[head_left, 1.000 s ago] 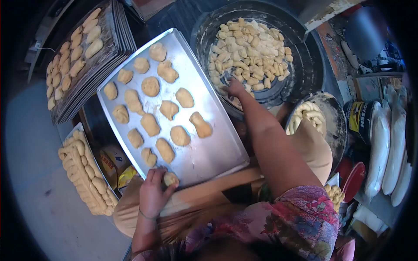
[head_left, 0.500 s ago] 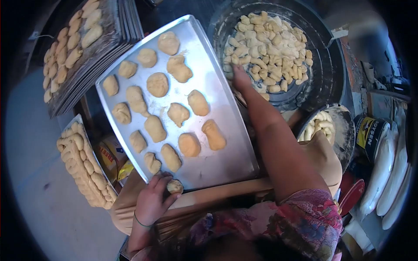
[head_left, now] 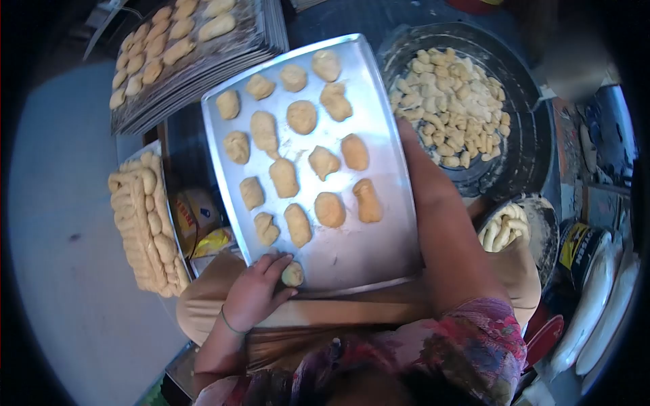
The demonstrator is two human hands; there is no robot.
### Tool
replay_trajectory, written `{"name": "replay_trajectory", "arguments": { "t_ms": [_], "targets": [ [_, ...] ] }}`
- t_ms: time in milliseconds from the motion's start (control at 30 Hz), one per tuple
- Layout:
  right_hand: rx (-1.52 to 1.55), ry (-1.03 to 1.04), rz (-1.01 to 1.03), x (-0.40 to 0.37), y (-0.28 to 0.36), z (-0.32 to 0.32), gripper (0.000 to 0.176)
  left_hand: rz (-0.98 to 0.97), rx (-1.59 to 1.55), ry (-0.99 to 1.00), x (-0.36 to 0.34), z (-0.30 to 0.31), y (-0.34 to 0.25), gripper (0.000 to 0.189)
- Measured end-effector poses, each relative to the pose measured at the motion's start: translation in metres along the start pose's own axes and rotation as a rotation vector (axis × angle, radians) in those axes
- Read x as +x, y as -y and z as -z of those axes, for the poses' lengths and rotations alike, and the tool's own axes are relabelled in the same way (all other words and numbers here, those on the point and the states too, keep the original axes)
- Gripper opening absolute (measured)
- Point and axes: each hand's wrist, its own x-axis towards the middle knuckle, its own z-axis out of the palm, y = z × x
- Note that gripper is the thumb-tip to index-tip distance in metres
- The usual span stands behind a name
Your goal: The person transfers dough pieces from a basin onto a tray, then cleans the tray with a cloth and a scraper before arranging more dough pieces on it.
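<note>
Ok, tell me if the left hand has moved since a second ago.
No. The left hand still pinches the dough piece at the tray's near left corner; only the camera shifted.

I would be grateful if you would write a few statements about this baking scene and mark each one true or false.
1. The left hand pinches a dough ball at the near edge of the metal tray. True.
2. The metal tray holds nothing else. False: shaped dough pieces lie on it in rough rows.
3. The dark bowl on the right holds a heap of small dough bits. True.
4. The stack of trays at the upper left is bare on top. False: dough rolls lie on it.
</note>
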Motion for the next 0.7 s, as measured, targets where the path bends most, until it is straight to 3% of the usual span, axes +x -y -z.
{"name": "replay_trajectory", "arguments": {
  "t_ms": [33,100,167,267,367,433,500,600,633,700],
  "targets": [
    [0.165,-0.07,0.021,0.003,-0.01,0.0,0.053,-0.031,0.023,-0.014,0.0,-0.001,0.001,0.057],
    [0.313,-0.431,0.054,-0.021,-0.001,0.024,0.049,-0.017,0.087,-0.041,-0.002,-0.006,0.003,0.057],
    [0.295,-0.688,0.101,-0.05,0.009,0.041,0.046,0.0,0.119,-0.041,-0.003,-0.009,0.004,0.057],
    [-0.128,-0.005,0.334,-0.045,-0.029,0.035,0.04,-0.021,0.103,-0.078,-0.01,-0.011,0.002,0.054],
    [0.095,-0.417,0.265,-0.081,-0.005,0.101,0.038,-0.042,0.072,-0.175,-0.015,-0.013,0.0,0.05],
    [0.386,-0.358,0.243,-0.111,0.024,0.161,0.041,-0.057,0.075,-0.254,-0.018,-0.021,0.0,0.048],
    [0.312,-0.519,0.446,-0.159,0.061,0.202,0.038,-0.062,0.08,-0.309,-0.023,-0.024,-0.004,0.042],
    [0.67,-0.277,0.534,-0.249,0.12,0.226,0.037,-0.109,0.107,-0.388,-0.023,-0.031,-0.002,0.032],
    [0.744,-0.142,0.481,-0.291,0.145,0.228,0.039,-0.133,0.104,-0.437,-0.019,-0.034,0.002,0.03],
    [0.79,0.079,0.502,-0.332,0.162,0.202,0.04,-0.176,0.103,-0.531,-0.014,-0.04,0.009,0.026]
  ]
}}
